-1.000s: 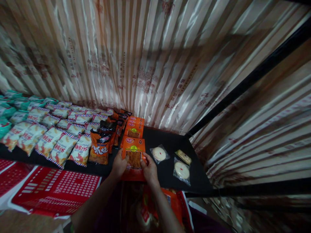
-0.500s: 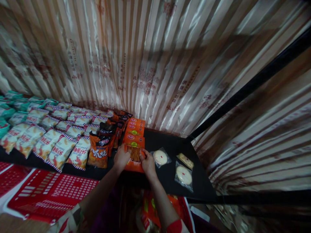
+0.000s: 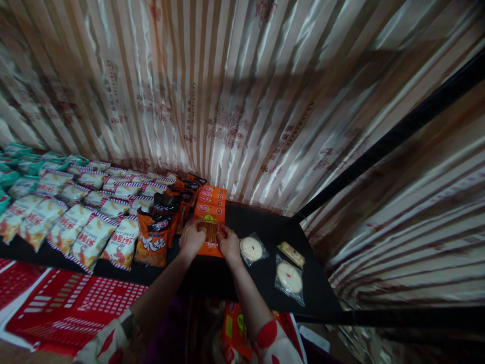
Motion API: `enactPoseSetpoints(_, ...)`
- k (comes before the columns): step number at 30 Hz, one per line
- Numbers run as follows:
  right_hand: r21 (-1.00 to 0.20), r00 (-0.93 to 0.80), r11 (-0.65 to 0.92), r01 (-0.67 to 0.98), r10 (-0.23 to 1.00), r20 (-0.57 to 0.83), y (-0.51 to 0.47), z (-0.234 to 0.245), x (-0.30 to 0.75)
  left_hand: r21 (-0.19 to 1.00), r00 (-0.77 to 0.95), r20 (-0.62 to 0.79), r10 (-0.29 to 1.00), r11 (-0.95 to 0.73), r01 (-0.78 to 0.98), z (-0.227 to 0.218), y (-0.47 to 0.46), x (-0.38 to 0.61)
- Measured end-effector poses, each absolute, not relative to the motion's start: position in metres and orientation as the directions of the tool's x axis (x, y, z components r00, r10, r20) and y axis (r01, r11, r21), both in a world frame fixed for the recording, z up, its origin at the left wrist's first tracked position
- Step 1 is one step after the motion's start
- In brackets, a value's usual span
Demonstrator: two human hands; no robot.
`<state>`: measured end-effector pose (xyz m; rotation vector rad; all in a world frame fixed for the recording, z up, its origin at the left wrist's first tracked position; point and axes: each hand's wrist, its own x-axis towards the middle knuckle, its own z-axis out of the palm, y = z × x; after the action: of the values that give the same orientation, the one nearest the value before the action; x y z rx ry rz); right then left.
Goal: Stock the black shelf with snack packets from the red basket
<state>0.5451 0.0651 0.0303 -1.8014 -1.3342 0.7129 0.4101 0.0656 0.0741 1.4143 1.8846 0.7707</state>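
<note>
An orange snack packet (image 3: 210,247) with a clear window of brown sticks lies on the black shelf, overlapping similar orange packets (image 3: 212,195) behind it. My left hand (image 3: 192,237) grips its left side, and my right hand (image 3: 228,243) holds the right side, fingers bent around the edge. Just left of my left hand stands an orange and black snack bag (image 3: 151,237) at the front of a row of the same bags. To the right of my right hand lies a round white cracker in clear wrap (image 3: 251,248).
Another wrapped round cracker (image 3: 288,277) and a small yellowish packet (image 3: 291,254) lie on the black shelf (image 3: 261,220). White snack bags (image 3: 89,242) and green ones (image 3: 28,164) fill the left. Below are red baskets (image 3: 79,308) and more orange packets (image 3: 235,323). A black pole (image 3: 379,146) slants at right.
Both hands have pushed the orange packet slightly away from me, towards the curtain, so it covers more of the packets behind. The view has shifted a little.
</note>
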Motion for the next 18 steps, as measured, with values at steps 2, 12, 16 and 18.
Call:
enactPoseSetpoints(2, -0.827, 0.284, -0.158, 0.539, 0.959, 0.002, 0.068, 0.032, 0.544, 0.771, -0.206, -0.137, 0.969, 0.235, 0.591, 0.074, 0.068, 0.410)
enactPoseSetpoints(12, -0.814, 0.291, -0.157, 0.559, 0.957, 0.015, 0.079, 0.033, 0.544, 0.757, -0.206, -0.129, 0.970, 0.230, 0.612, 0.074, 0.076, 0.411)
enactPoseSetpoints(16, -0.818, 0.276, -0.143, 0.557, 0.961, 0.020, 0.081, 0.030, 0.545, 0.739, -0.205, -0.124, 0.971, 0.228, 0.634, 0.074, 0.076, 0.412)
enactPoseSetpoints(18, -0.825, 0.270, -0.130, 0.550, 0.962, 0.029, 0.082, 0.027, 0.545, 0.721, -0.205, -0.120, 0.971, 0.228, 0.654, 0.073, 0.075, 0.413)
